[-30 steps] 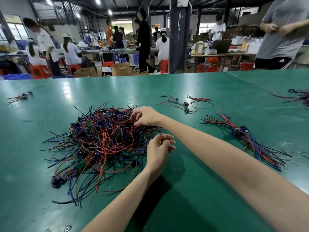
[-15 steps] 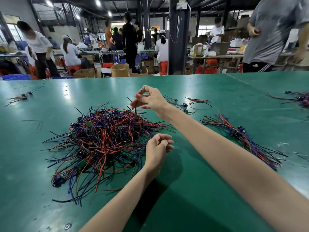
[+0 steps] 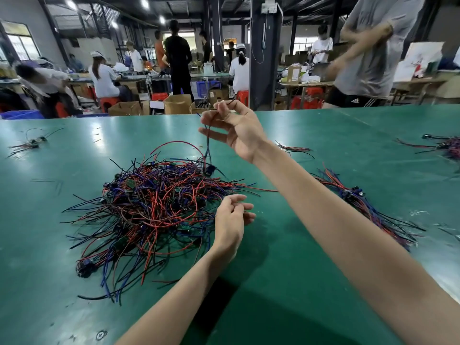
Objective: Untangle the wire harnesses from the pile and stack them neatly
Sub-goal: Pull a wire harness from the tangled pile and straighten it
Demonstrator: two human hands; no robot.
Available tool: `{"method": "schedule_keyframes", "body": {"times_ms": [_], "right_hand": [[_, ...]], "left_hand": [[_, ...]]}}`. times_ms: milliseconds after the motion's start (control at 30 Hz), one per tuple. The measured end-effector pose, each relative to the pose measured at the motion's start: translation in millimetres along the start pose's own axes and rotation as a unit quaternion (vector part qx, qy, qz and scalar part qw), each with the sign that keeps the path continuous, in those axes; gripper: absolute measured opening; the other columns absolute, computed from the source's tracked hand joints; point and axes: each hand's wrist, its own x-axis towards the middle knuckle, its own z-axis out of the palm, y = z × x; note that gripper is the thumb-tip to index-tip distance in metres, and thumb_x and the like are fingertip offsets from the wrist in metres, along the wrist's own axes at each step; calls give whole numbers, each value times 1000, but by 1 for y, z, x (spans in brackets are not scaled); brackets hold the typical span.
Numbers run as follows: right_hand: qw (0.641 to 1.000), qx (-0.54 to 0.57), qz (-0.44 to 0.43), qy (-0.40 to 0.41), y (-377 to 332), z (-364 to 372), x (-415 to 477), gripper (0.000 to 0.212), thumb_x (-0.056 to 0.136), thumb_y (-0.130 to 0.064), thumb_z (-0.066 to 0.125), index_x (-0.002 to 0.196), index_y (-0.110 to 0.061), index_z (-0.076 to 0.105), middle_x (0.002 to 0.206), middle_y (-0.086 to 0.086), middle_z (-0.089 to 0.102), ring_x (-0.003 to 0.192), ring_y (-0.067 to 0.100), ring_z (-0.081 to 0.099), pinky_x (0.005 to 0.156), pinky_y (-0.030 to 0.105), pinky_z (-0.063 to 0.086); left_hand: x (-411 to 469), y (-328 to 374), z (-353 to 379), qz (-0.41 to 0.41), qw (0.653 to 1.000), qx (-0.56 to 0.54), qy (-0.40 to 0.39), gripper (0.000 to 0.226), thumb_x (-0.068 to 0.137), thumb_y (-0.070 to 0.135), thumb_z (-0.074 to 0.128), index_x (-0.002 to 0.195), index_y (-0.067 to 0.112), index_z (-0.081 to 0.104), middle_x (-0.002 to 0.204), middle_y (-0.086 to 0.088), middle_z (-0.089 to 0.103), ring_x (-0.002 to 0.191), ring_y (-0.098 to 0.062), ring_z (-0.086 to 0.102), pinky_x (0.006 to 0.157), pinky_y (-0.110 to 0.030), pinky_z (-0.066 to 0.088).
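Setting: factory hall with people at benches behind; green matte worktop in front.
Pile: tangled heap of red, blue and black wire harnesses, left of centre on the worktop.
Lifted item: thin blue-and-black harness with dark connector block, hanging with its connector at the pile's far edge.
Risk: the connector probably snags neighbouring loops and drags a clump up, since nothing pins the pile; a pinch this thin may slip.
Right hand: raised above the pile; grip closed, thumb and forefinger pinching the harness's wire ends, other fingers spread.
Left hand: just beside the pile's near right edge; grip loosely curled, holding nothing.
Stack: combed bundle of red, blue and black harnesses, right of the right forearm.
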Motion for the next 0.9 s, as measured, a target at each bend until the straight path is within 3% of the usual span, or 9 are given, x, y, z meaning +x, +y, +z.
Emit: {"method": "schedule_keyframes", "body": {"times_ms": [133,233,367,500,600,667,767,900], "right_hand": [[999,-50,14,1,4,-12,-11,10,97,-7,48,88,-5,51,71,16,67,70,27,68,69,50,58],[998,-47,27,25,11,-33,-23,8,96,-7,49,89,-4,51,73,16,67,71,27,68,72,50,58],[998,-1,28,57,15,-63,-38,9,96,-8,49,88,-5,51,76,17,68,74,29,67,74,48,58],[995,1,28,92,15,-89,-55,9,95,-9,48,89,-6,54,83,16,71,79,28,69,77,45,58],[991,-40,43,123,19,-102,-69,5,95,-9,50,97,-9,54,100,11,67,86,23,66,80,42,56],[985,-78,72,132,27,-106,-79,14,93,-6,53,106,-10,53,108,9,60,89,19,61,84,39,54],[973,-172,114,108,42,-109,-93,24,90,-3,57,113,-7,52,110,8,58,98,19,58,94,36,47],[925,-348,153,-19,55,-113,-107,35,83,1,66,115,-10,56,112,6,61,98,16,60,91,27,48]], "left_hand": [[-4,7,-4,20,995,-92,14,23,101,4,29,114,10,47,93,-16,63,61,-16,64,58,-24,54],[-2,19,-4,-20,978,-207,3,25,103,7,26,101,16,50,86,-16,64,60,-20,66,59,-27,57],[-4,27,-4,-116,955,-268,-44,29,101,15,33,95,10,61,73,-11,71,57,-16,67,55,-23,55],[-5,29,-2,-155,942,-293,-42,18,97,13,49,90,7,64,69,-10,69,53,-13,65,49,-21,54],[-1,27,-2,-132,958,-253,-17,10,94,10,54,89,6,62,71,-9,65,49,-12,61,46,-20,52],[0,24,-1,-111,966,-234,-14,7,94,9,54,90,6,60,70,-7,64,46,-10,59,46,-20,53],[0,24,0,-92,970,-226,-20,7,94,8,53,90,7,59,68,-4,65,46,-8,58,47,-18,52],[1,27,-4,-63,972,-226,-9,10,94,7,52,87,10,59,64,-2,67,49,-7,61,47,-16,50]]}}
